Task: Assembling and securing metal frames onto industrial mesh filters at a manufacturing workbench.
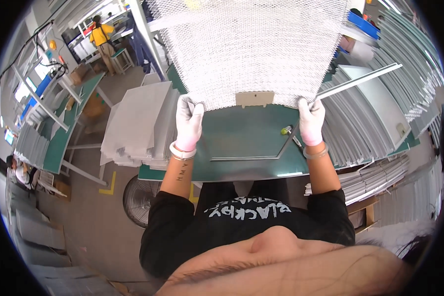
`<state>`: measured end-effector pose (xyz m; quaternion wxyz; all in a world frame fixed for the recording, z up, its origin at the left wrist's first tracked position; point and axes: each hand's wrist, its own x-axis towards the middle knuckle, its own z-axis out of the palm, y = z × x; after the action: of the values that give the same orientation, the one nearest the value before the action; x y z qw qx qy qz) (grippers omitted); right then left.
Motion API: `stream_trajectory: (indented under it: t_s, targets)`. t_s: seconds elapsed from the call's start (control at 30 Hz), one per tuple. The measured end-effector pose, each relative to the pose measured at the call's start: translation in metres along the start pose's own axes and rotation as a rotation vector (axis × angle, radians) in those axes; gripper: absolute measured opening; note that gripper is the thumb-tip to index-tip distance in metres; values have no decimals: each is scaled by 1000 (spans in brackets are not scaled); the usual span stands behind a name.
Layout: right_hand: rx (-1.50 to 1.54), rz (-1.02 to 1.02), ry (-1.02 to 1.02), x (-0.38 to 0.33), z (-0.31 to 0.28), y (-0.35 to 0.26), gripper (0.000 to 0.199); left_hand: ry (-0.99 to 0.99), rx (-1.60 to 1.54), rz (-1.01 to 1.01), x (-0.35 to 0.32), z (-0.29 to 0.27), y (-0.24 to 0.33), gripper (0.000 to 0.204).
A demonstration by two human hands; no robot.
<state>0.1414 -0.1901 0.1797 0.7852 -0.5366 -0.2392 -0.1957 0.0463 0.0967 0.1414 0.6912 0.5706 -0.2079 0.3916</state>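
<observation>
A white metal mesh sheet [251,54] is held up by its two near corners over the green table [231,130]. My left hand [189,123], in a white glove, is closed on its near left corner. At the near right corner my gloved right hand [311,123] grips the same sheet. A small beige plate [255,99] shows at the middle of the near edge; I cannot tell whether it is fixed to the mesh. Below, a thin metal frame [244,158] lies on the table. A tool with a yellow-green end [286,130] rests by its right side.
To the left rises a stack of pale flat sheets [138,118]. Many framed panels [365,113] lean in rows on the right, and a long strip [360,81] juts across them. A floor fan [139,201] stands below the table's left end. A person in yellow [101,37] is far off.
</observation>
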Motion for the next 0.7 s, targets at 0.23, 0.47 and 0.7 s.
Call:
stream_trajectory:
  t_s: [0.23,0.47,0.7]
  targets:
    - [-2,60,-178,3,-20,20,22,99,-51,-77,-6,-5,3,19]
    - [18,127,-209,4,-23,22,28,93,43,-7,-9,7,12,21]
    - [-27,137,-254,7,-33,30,28,42,10,-94,-14,3,17,28]
